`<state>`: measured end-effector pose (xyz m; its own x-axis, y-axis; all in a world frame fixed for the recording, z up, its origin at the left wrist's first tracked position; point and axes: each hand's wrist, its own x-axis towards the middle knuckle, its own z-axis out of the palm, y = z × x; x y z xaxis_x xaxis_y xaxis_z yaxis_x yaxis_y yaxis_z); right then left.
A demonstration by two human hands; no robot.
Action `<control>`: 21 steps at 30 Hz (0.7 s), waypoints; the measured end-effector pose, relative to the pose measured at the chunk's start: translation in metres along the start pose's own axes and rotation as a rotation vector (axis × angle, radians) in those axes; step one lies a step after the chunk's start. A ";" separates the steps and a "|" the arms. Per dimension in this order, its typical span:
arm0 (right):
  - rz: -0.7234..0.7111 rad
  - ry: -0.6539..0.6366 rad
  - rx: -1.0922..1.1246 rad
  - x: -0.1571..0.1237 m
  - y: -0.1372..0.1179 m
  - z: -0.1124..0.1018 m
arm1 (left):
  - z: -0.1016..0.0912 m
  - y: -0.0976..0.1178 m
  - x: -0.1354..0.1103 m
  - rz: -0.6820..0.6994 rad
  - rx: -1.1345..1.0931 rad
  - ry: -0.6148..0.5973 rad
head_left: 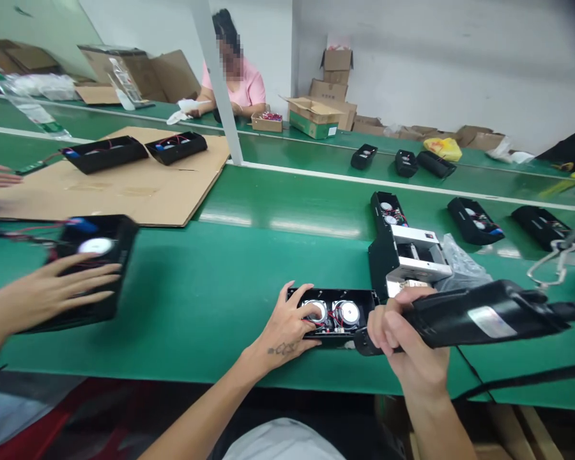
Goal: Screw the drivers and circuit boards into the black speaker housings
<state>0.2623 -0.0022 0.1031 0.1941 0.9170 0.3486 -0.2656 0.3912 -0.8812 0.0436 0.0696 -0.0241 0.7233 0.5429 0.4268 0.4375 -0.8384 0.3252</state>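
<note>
On the green bench in front of me lies a black speaker housing with two round silver speakers and thin red and black wires inside. My left hand grips its left end, the thumb on the near wall and a finger reaching in by the left speaker. In my right hand is a black corded hand tool with a silver label, its cable running off to the right. The tool's front end covers the housing's right end, so I cannot tell whether they touch.
At the left, a co-worker's hand rests over another black housing. Two more housings lie on a cardboard sheet. Past my right hand stands a silver and black device beside a plastic bag. A metal hook hangs at the right.
</note>
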 end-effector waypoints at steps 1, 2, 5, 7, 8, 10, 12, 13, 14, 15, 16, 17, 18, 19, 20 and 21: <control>-0.021 -0.004 0.014 0.002 0.002 0.008 | -0.001 0.001 0.000 -0.002 -0.003 0.000; -0.040 -0.009 0.022 0.004 0.005 0.014 | -0.001 0.001 0.001 -0.004 -0.004 -0.002; -0.056 -0.028 0.020 0.010 0.015 0.027 | -0.003 0.003 0.002 -0.016 0.001 -0.022; -0.051 -0.044 0.010 0.012 0.022 0.031 | -0.004 0.003 0.002 -0.023 0.003 -0.037; -0.046 -0.049 0.005 0.012 0.025 0.033 | -0.003 0.003 0.001 -0.025 0.001 -0.041; -0.040 -0.063 -0.007 0.011 0.031 0.035 | -0.001 0.002 0.000 -0.027 -0.004 -0.041; -0.035 -0.082 -0.019 0.009 0.036 0.036 | 0.001 0.001 -0.001 -0.023 -0.002 -0.034; -0.028 -0.083 -0.026 0.008 0.039 0.036 | 0.002 0.001 -0.002 -0.021 0.002 -0.027; -0.021 -0.082 -0.036 0.007 0.041 0.037 | 0.003 0.001 -0.002 -0.019 0.006 -0.020; -0.012 -0.079 -0.047 0.005 0.044 0.037 | 0.004 0.001 -0.002 -0.017 0.011 -0.015; -0.005 -0.073 -0.062 0.004 0.046 0.037 | 0.004 0.001 -0.002 -0.016 0.016 -0.010; -0.002 -0.066 -0.080 0.003 0.048 0.037 | 0.004 0.001 -0.002 -0.015 0.020 -0.006; -0.004 -0.064 -0.099 0.002 0.050 0.036 | 0.003 0.002 -0.002 -0.014 0.023 -0.003; -0.005 -0.063 -0.118 0.001 0.051 0.035 | 0.003 0.002 -0.002 -0.013 0.024 -0.002; 0.002 -0.063 -0.135 -0.001 0.053 0.035 | 0.003 0.003 -0.002 -0.012 0.023 0.000; 0.023 -0.068 -0.148 -0.002 0.055 0.034 | 0.004 0.004 -0.003 -0.013 0.019 0.004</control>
<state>0.2156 0.0195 0.0649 0.1240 0.9306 0.3445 -0.1258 0.3591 -0.9248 0.0454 0.0649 -0.0272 0.7152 0.5543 0.4258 0.4571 -0.8318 0.3151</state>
